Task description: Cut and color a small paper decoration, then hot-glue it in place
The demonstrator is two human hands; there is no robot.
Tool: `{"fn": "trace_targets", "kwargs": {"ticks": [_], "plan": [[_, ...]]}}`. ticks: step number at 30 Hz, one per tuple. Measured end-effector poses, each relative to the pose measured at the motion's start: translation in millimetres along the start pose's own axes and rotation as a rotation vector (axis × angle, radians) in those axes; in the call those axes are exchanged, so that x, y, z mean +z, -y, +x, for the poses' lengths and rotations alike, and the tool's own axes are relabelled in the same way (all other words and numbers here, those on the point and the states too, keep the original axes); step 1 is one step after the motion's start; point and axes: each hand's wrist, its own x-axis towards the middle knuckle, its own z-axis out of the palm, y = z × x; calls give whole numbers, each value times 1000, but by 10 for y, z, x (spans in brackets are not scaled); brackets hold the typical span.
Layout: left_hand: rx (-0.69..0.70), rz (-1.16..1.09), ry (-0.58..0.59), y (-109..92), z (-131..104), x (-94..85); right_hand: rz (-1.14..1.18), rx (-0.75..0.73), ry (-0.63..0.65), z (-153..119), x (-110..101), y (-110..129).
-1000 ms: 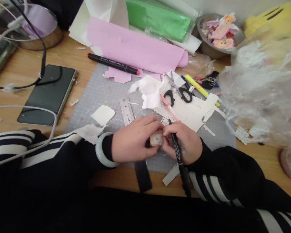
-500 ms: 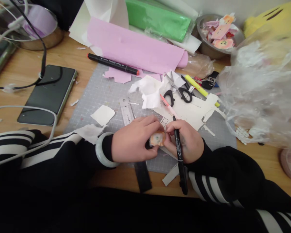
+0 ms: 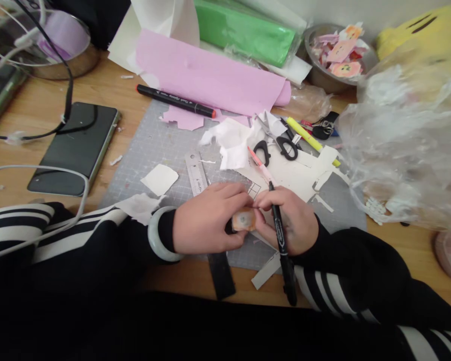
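Observation:
Between the thumb and fingers of my left hand (image 3: 210, 218) is a small orange-and-white piece (image 3: 243, 219) with a greyish spot in its middle; what it is made of I cannot tell. My right hand (image 3: 291, 220) is closed, with a black marker pen (image 3: 281, 245) lodged across its fingers, one end pointing down toward the table edge. The right thumb and fingertips meet the right edge of the orange-and-white piece. Both hands are above a grey cutting mat (image 3: 135, 150). A metal ruler (image 3: 196, 175) runs beneath my left hand.
Scissors (image 3: 274, 138), a pink pen (image 3: 260, 163), a yellow highlighter (image 3: 308, 134) and white paper scraps (image 3: 229, 140) lie beyond my hands. A red-tipped marker (image 3: 176, 101) rests near pink sheet (image 3: 210, 72). Phone (image 3: 75, 148) at left; metal bowl (image 3: 311, 65) and plastic bag (image 3: 398, 150) at right.
The orange-and-white piece has turned slightly in my left fingers. The lower end of the black marker pen has swung a little to the right. Other things stay in place.

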Motion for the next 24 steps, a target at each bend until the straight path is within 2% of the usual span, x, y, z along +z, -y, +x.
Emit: {"fn": "trace_targets", "kwargs": {"ticks": [4,11,20,24], "plan": [[10,3,-12,-3,12,-2,-49,-108,108,15,5,46],[10,-18,-2,2,10,-11,-92,-210,125,-2,24,54],[11,-21,-2,-3,14,-4,-70,-228,81,23,40,53],[3,5,-5,-1,8,6,-76,-191,48,9,26,33]]}}
